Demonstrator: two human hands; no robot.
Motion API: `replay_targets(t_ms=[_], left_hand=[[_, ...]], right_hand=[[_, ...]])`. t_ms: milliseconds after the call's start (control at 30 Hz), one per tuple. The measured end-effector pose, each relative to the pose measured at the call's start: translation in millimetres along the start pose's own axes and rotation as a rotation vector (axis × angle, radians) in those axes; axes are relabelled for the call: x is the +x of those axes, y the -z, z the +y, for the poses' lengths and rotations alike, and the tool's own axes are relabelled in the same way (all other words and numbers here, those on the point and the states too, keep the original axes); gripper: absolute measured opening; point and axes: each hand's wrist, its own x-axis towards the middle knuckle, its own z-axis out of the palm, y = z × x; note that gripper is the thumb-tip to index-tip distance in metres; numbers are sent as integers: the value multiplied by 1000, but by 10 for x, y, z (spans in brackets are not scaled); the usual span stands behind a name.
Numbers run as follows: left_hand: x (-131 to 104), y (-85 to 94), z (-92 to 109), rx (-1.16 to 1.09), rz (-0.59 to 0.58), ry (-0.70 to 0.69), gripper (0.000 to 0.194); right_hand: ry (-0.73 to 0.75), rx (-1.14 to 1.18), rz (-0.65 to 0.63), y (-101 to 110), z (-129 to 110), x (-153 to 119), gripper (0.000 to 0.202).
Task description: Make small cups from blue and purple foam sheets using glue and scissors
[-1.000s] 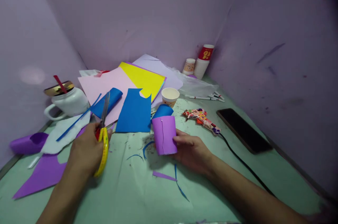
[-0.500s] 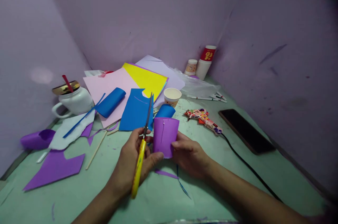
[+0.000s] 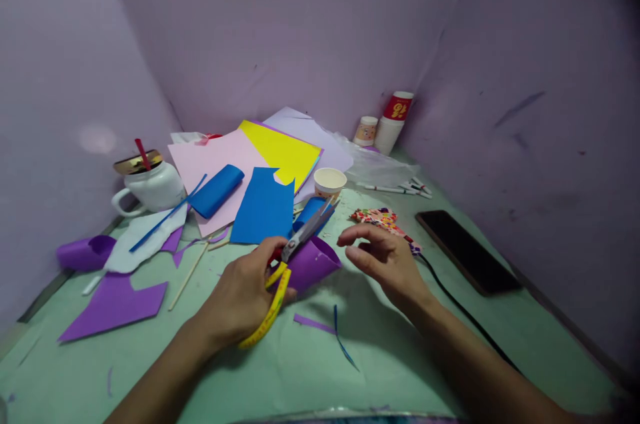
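Note:
My left hand is closed on yellow-handled scissors and on a purple foam-sheet cup. The cup is tilted, its open rim facing up and to the right. The scissor blades point up and right, crossing in front of the cup's far side. To the right of the cup, my right hand is held in the air with fingers curved and apart, touching nothing. Behind that hand lies a colourful patterned glue gun, partly hidden. A purple strip and a thin blue strip lie on the table below.
Blue sheet, rolled blue pieces and coloured paper cover the back. A paper cup stands in the middle. At left are a white mug and purple scraps. A phone and black cord lie right.
My right hand has let go of the purple cup and moved right. The cup has tipped over to the right in my left hand, and the scissors have swung from upright to slanting right.

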Motion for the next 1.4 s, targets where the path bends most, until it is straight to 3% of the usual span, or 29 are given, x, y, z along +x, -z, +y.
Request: replay_targets(t_ms=[167,367,467,600,700,833,933,1067,1400], left_hand=[[-19,-76,-30,130,59,-78,41],[-7,-170,-85,50,132,-208,40],[-12,-191,-83,-64,201,-230,41],[-38,-153,-74,-181,352,-131,39],[-54,-101,-56,-155,453,-56,31],[-58,-82,-21,-184,368,25,34],[-51,-100,4,-242,308,54,36],[-40,-118,32,-319,311,54,35],[-27,-149,68,-329,316,91,35]], right_hand=[[1,-268,-208,-40,-56,-51,21],[-103,-123,-408,-140,10,-99,18],[-175,-10,-376,-193,84,-113,14],[-316,196,-263,-232,140,-111,22],[-411,317,-249,-239,122,-99,32],[-434,358,-301,-241,80,-102,35],[-343,291,-297,-246,64,-120,28],[-222,233,-270,-261,66,-140,23],[-262,363,-255,-291,35,-136,22]])
